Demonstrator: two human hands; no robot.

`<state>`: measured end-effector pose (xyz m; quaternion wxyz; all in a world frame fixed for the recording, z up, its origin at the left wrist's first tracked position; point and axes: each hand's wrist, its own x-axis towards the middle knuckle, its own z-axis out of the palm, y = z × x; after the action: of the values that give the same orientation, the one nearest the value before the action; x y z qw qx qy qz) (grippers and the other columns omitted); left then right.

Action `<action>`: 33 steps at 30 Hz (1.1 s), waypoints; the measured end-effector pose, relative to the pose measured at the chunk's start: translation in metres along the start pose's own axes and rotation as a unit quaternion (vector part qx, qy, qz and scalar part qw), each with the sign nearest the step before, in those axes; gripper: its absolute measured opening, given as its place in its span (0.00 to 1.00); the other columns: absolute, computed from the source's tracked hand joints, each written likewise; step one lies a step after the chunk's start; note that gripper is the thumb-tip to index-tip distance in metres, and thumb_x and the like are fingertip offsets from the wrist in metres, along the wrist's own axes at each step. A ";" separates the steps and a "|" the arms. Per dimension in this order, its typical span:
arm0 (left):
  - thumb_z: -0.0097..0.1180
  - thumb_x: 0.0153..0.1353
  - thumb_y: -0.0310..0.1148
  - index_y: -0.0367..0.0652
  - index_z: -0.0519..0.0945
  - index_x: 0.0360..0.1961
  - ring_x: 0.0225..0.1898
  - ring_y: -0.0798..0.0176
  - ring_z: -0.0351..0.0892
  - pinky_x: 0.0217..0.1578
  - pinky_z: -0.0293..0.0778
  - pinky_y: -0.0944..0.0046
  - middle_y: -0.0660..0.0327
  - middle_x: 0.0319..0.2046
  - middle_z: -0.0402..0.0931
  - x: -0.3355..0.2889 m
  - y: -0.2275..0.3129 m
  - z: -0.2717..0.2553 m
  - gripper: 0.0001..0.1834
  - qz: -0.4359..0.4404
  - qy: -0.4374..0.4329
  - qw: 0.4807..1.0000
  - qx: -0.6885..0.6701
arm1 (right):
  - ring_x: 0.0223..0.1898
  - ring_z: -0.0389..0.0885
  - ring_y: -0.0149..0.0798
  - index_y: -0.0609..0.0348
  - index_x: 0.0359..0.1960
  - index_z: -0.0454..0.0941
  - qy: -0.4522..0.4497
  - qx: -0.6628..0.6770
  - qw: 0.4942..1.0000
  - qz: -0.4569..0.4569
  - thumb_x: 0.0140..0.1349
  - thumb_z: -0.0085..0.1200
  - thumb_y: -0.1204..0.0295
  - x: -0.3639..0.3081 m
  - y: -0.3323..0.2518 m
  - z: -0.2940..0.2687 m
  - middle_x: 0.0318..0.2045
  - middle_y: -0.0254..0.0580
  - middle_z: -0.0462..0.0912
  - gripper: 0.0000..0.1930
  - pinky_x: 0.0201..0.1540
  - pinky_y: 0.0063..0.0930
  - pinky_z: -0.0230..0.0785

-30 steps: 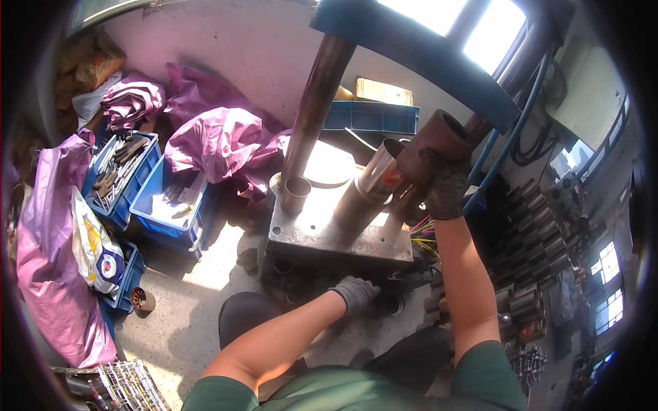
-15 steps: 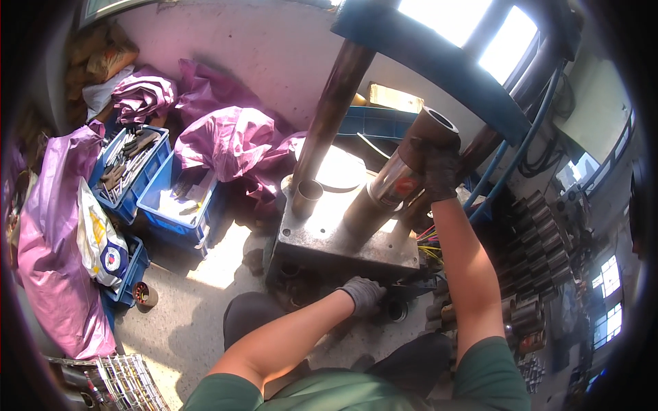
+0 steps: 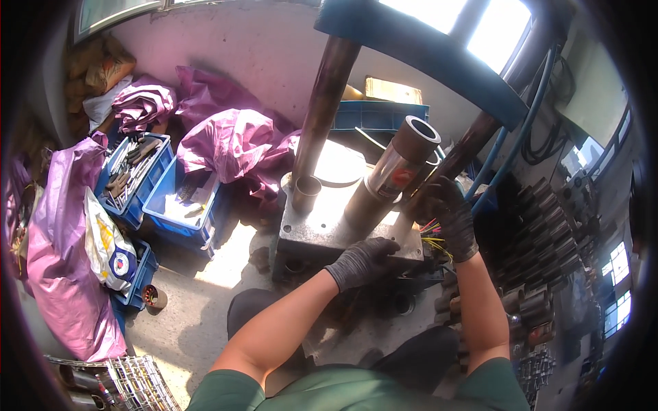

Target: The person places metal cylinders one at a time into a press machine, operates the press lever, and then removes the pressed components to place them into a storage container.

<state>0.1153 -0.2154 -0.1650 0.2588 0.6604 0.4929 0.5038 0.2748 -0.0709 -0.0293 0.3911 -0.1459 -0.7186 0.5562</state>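
Note:
A tall steel cylinder (image 3: pixel 394 175) with a red mark on its side stands tilted in view on the metal press table (image 3: pixel 319 229). A second, partly hidden metal tube (image 3: pixel 406 218) stands close behind it on the right. My right hand (image 3: pixel 449 212), in a dark grey glove, is at this tube with its fingers curled against it; part of the grip is hidden. My left hand (image 3: pixel 367 260), gloved too, lies over the table's front edge, fingers stretched out, holding nothing. A short open tube (image 3: pixel 306 195) stands at the table's left, by a press column (image 3: pixel 327 106).
The press's blue crossbeam (image 3: pixel 425 58) arches overhead. Blue hoses (image 3: pixel 504 168) and coloured wires (image 3: pixel 433 236) run on the right, near stacked metal tubes (image 3: pixel 541 226). On the left are blue crates (image 3: pixel 181 219) and purple sacks (image 3: pixel 68 274). A small round part (image 3: pixel 155 296) lies on the floor.
My right hand has come down from the tall cylinder's upper end to the tube beside it. My left hand has risen from below the table's front onto its edge.

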 end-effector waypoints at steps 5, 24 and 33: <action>0.70 0.56 0.33 0.43 0.80 0.54 0.55 0.46 0.79 0.56 0.75 0.47 0.50 0.53 0.78 0.012 -0.025 -0.071 0.23 0.026 0.463 0.829 0.313 | 0.45 0.85 0.54 0.56 0.52 0.84 -0.192 -0.594 0.781 -0.024 0.61 0.67 0.69 -0.089 -0.102 -0.042 0.42 0.48 0.87 0.17 0.51 0.46 0.77; 0.75 0.59 0.33 0.39 0.80 0.41 0.35 0.67 0.77 0.38 0.76 0.62 0.64 0.34 0.80 -0.021 -0.061 -0.079 0.16 -0.101 0.516 0.848 0.061 | 0.56 0.83 0.55 0.59 0.62 0.81 -0.191 -0.626 0.705 0.274 0.60 0.57 0.34 -0.204 -0.143 -0.148 0.54 0.52 0.86 0.42 0.62 0.44 0.73; 0.67 0.64 0.24 0.39 0.74 0.62 0.48 0.69 0.79 0.51 0.77 0.65 0.63 0.46 0.81 0.110 0.111 -0.092 0.26 0.194 0.360 0.907 -0.100 | 0.55 0.84 0.56 0.61 0.62 0.80 -0.203 -0.650 0.665 0.306 0.62 0.56 0.38 -0.207 -0.141 -0.144 0.52 0.56 0.86 0.39 0.60 0.44 0.75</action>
<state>0.0749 -0.1714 0.0067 0.0258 0.4874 0.3619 0.7942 0.5463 -0.1535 0.0279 -0.1509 -0.4583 -0.8744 0.0520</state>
